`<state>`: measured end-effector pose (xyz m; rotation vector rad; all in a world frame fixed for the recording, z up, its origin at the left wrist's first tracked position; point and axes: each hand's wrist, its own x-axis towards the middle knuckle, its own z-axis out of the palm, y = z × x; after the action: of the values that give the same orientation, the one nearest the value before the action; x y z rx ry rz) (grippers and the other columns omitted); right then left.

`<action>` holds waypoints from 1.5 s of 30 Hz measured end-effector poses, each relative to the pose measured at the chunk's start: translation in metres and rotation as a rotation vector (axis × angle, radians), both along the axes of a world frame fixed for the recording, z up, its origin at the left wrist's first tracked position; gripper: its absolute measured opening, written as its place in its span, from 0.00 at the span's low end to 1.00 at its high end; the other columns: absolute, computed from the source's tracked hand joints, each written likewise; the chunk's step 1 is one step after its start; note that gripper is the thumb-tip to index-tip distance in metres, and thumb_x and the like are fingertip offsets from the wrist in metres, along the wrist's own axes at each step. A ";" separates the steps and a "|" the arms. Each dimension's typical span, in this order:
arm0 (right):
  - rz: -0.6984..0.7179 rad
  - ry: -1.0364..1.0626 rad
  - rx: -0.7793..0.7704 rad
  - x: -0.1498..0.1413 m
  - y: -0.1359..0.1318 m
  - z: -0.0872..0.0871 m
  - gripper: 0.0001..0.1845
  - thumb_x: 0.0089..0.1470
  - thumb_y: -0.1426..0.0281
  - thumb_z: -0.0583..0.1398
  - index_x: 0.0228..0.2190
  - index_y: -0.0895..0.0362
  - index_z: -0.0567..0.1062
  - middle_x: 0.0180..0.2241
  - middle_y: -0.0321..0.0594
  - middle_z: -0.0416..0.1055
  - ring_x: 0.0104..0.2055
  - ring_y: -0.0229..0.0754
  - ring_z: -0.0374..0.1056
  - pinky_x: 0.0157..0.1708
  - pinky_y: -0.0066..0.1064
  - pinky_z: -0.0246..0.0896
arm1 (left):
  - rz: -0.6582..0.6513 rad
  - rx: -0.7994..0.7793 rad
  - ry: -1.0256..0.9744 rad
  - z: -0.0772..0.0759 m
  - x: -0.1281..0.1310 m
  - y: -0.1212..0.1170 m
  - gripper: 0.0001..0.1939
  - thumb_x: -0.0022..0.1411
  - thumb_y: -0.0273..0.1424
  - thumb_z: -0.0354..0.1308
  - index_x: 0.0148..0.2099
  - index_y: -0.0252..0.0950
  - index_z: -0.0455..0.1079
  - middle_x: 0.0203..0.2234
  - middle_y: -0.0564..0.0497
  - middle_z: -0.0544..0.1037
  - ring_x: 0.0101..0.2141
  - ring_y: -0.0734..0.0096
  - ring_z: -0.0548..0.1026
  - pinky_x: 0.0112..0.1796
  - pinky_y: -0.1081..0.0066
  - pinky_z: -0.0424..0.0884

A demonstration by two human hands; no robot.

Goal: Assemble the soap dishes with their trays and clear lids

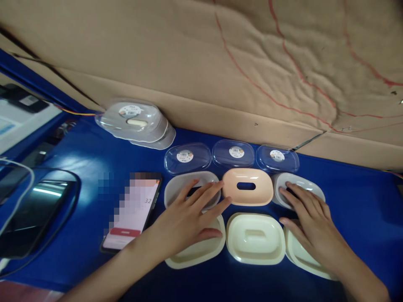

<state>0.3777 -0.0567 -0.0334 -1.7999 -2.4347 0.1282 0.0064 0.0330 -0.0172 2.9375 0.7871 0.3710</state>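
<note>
My left hand [192, 214] is spread open over a grey slotted oval tray [174, 182]. Its fingertips reach the near edge of a peach slotted tray [247, 199], and its thumb lies above a cream oval dish [189, 260]. At the right, my right hand [315, 220] rests its fingers on another grey slotted tray [310, 182]. That palm covers part of a cream dish [300, 251]. Between the hands sits a cream dish [256, 251] with a raised bar in its middle. Neither hand visibly grips anything; whether every fingertip touches is hard to tell.
Behind the trays lie clear lids, a left one [198, 163], a middle one [220, 155] and a right one [289, 161], with round stickers. A stack of lidded containers [147, 134] stands back left. A lit phone [135, 209], a dark device [40, 218] and cables lie leftward. Brown paper backs the blue table.
</note>
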 end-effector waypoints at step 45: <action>0.630 -0.007 0.183 -0.197 -0.001 0.009 0.28 0.65 0.61 0.67 0.60 0.62 0.72 0.55 0.47 0.79 0.54 0.53 0.75 0.54 0.44 0.71 | 0.741 -0.420 -0.728 -0.025 -0.063 -0.147 0.18 0.70 0.37 0.60 0.60 0.45 0.66 0.58 0.39 0.68 0.48 0.54 0.79 0.44 0.55 0.85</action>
<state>0.1803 -0.0582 -0.0243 -0.9173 -2.8150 -0.0501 -0.0567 -0.1142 -0.0421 1.8104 1.5223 1.0663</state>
